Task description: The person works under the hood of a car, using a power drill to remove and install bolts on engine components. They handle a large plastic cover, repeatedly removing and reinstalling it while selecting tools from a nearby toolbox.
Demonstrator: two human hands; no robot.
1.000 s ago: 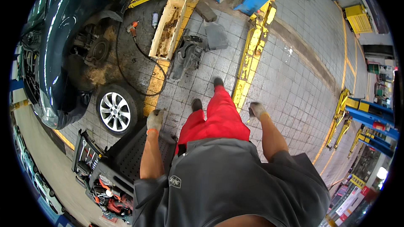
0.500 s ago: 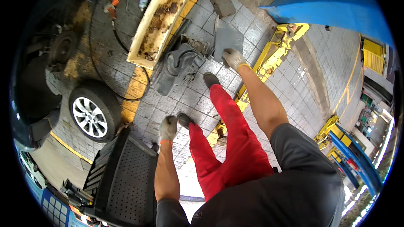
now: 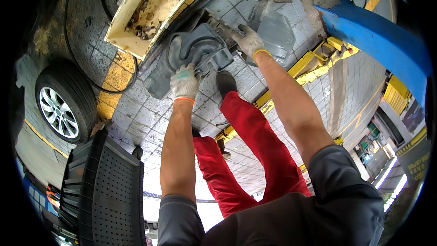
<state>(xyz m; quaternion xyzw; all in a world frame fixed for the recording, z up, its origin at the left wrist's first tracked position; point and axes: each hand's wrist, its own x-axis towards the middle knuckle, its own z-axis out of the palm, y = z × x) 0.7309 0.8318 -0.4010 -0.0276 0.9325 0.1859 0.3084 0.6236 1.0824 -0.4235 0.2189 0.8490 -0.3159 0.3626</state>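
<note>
A dark grey moulded plastic car part (image 3: 200,45) with a curved channel lies on the tiled floor in front of me. My left hand (image 3: 185,83), in a pale knit glove with an orange cuff, has its fingers curled on the part's near edge. At the part's right end, beside a dirty metal-looking piece (image 3: 218,25), is my right hand (image 3: 249,42), gloved with a yellow cuff. Its fingers are apart, the tips close to that end; whether they touch is unclear. Just beyond this hand a flat grey panel (image 3: 276,34) rests on the floor.
A cream trough (image 3: 119,36) with rusty bits stands to the left of the part. Further left are a black hose (image 3: 119,92), a wheel (image 3: 59,105) and a black perforated cart (image 3: 116,177). Blue (image 3: 373,23) and yellow (image 3: 314,64) steel lift parts run along the right.
I have bent closer to the floor. My left hand has moved forward from beside my foot onto the plastic part. My right hand has shifted from the grey panel to the part's right end.
</note>
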